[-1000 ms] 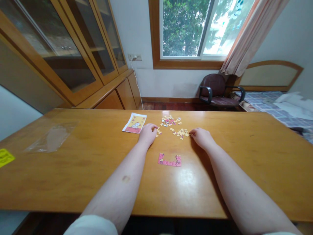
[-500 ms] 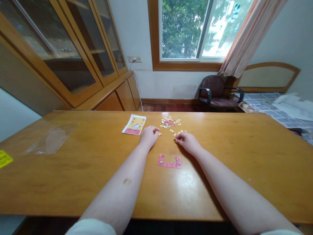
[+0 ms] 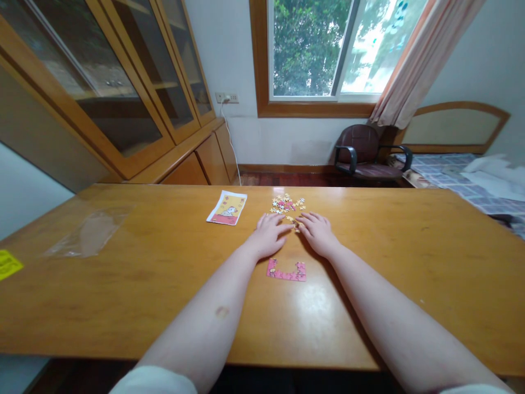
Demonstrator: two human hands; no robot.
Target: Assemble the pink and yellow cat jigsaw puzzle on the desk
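Observation:
My left hand [image 3: 269, 235] lies low over the table with its fingers spread, just left of a few loose puzzle pieces [image 3: 292, 220]. From the other side, my right hand [image 3: 319, 234] reaches to the same pieces, fingers stretched out and fingertips at them. Whether the fingertips press on a piece is too small to tell. Nearer to me is a partly joined puzzle [image 3: 286, 276], a pink U-shaped strip. Beyond the hands sits a pile of yellow, pink and white puzzle pieces [image 3: 284, 204].
A picture card [image 3: 228, 208] with a white animal on yellow and pink lies left of the pile. Farther left are a clear plastic bag [image 3: 92, 232] and a yellow label [image 3: 9, 264] on the wooden table [image 3: 164, 273]. Behind the table stands an office chair [image 3: 359, 150].
My left hand has moved right and toward me, its fingers spreading. My right hand has gone from a pinch to outstretched fingers. The pieces between them are now closer together.

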